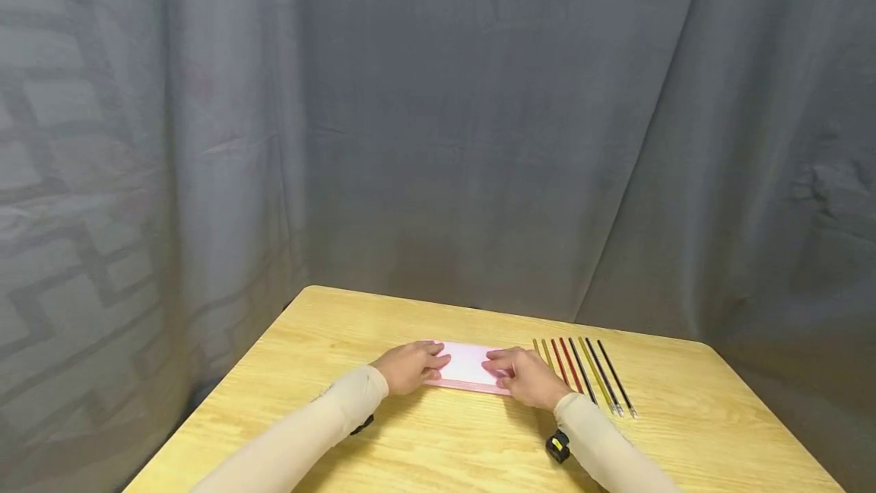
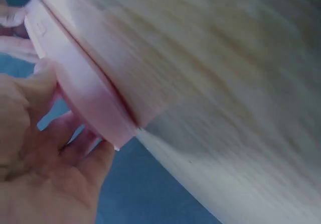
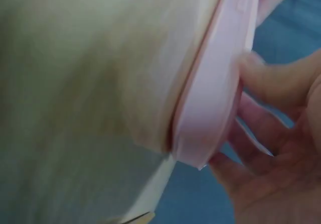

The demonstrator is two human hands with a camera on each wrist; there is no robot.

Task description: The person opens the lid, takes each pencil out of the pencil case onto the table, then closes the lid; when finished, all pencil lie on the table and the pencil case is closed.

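Note:
A flat pink box [image 1: 468, 364] lies on the wooden table [image 1: 411, 455] in front of me. My left hand [image 1: 411, 366] holds its left end, fingers laid over the top. At the other end my right hand [image 1: 523, 375] holds it the same way. In the left wrist view the pink box [image 2: 85, 93] shows edge-on, with the thumb of my left hand [image 2: 40, 174] against its side and the fingers behind it. In the right wrist view the pink box [image 3: 215, 98] is pinched between the thumb and fingers of my right hand [image 3: 281, 174].
Several thin sticks [image 1: 585, 375] in yellow, red and black lie side by side just right of the box. Grey curtain [image 1: 479, 135] hangs behind and beside the table. A small black and yellow device [image 1: 557, 446] sits at my right wrist.

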